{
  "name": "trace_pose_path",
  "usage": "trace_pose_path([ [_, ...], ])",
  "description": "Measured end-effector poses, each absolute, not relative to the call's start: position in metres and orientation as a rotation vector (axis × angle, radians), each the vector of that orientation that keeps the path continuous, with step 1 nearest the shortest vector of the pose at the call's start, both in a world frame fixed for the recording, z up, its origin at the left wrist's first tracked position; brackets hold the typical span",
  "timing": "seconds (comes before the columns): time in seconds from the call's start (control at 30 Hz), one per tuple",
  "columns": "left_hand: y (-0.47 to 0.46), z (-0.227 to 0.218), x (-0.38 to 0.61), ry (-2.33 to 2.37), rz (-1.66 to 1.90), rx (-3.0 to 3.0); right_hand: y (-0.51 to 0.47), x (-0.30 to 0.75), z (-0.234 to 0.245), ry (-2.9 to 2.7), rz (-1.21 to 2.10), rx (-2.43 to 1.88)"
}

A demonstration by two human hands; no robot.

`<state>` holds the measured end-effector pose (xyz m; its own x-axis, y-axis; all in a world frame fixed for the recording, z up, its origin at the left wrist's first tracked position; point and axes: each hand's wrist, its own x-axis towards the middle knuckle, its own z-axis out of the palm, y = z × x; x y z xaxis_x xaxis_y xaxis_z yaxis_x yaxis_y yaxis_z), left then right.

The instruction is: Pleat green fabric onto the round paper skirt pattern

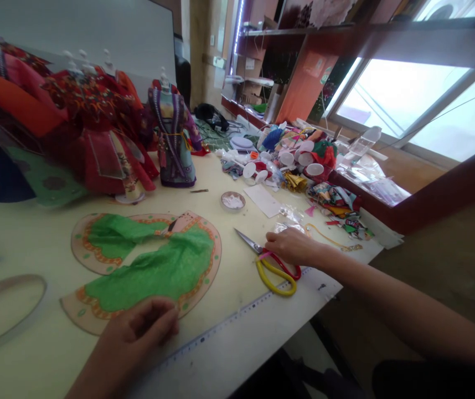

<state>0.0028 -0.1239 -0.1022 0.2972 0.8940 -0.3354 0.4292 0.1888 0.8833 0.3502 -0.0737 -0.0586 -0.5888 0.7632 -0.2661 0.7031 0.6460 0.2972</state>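
My left hand (138, 335), loosely curled with no object visible in it, rests at the near edge of a curved green cloth piece (158, 277) with a beige and orange scalloped border. Beyond the scissors' handles, my right hand (289, 245) is closed, its fingertips pinched together and pointing down to the left; whatever they hold is hidden. Just below it lie the scissors (276, 277), one handle loop yellow and one red, blades apart from the cloth and pointing away to the left. Crumpled clear plastic (289, 226) lies right behind the right hand.
A ruler (221, 320) runs along the table's near edge. Dressed doll figures (175, 136) stand at the back left. A small round dish (233, 201), a white card (262, 199) and heaped fabric pieces (304, 149) lie farther back. A hoop-like band (43, 288) is at left.
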Motion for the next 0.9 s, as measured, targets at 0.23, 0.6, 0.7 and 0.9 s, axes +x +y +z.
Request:
trace_pose_path([
  [0.23, -0.124, -0.1, 0.002, 1.274, 0.501, 1.433, -0.07, 0.348, -0.053, 2.51, 0.211, 1.038],
  [0.6, -0.123, -0.099, 0.002, 1.306, 0.506, 1.391, -0.06, 0.352, -0.054, 2.551, 0.037, 0.938],
  [0.7, -0.124, -0.1, 0.003, 1.29, 0.507, 1.366, -0.062, 0.353, -0.06, 2.579, -0.004, 1.073],
  [0.9, -0.125, -0.101, 0.005, 1.283, 0.555, 1.357, -0.066, 0.36, -0.065, 2.63, -0.023, 1.719],
])
